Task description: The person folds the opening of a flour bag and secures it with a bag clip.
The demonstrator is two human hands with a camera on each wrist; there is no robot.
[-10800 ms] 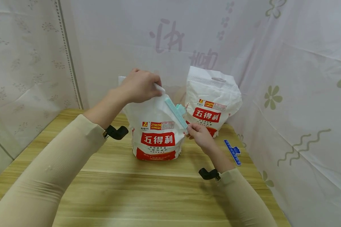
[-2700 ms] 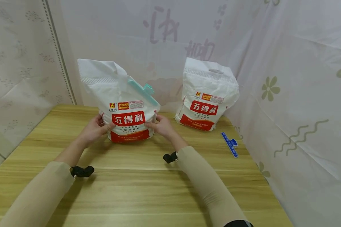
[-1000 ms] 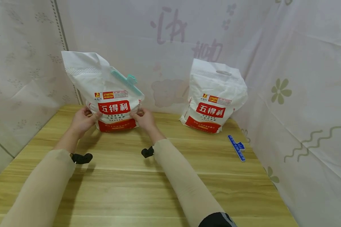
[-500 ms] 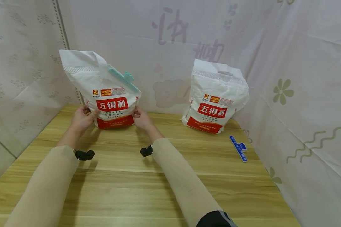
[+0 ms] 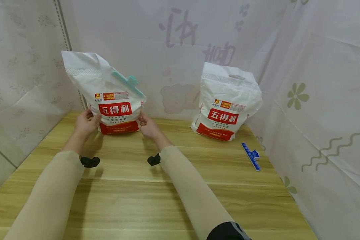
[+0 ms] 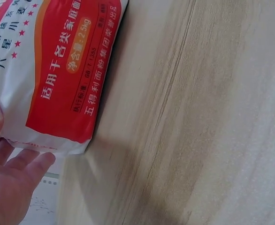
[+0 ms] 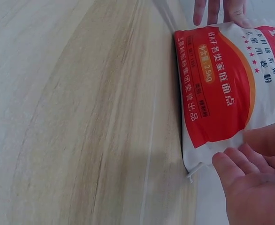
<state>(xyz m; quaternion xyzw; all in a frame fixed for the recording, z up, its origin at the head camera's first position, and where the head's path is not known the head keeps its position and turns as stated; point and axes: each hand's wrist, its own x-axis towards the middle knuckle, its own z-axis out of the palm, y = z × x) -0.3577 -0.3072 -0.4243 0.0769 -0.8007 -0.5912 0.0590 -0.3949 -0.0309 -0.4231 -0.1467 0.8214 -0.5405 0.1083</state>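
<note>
A white flour bag with red print stands upright at the back left of the table, its top corner leaning left. A mint-green sealing clip is clamped along its sloping right top edge. My left hand holds the bag's left side, thumb on the front and fingers around the edge; the left wrist view shows the same hand at the lower corner. On the opposite side my right hand pinches the bag's lower right edge. In the right wrist view, its thumb and curled fingers meet at the bag's side.
A second flour bag stands at the back right, a folded handle top with a slot above its print. Near the table's right edge lies a blue sealing clip. Patterned cloth walls border the wooden table behind and at the sides.
Long before, my hands were at the bag's top and the green clip. Since then the bag has moved left and back between both hands; over the last second it shifts slightly further.
</note>
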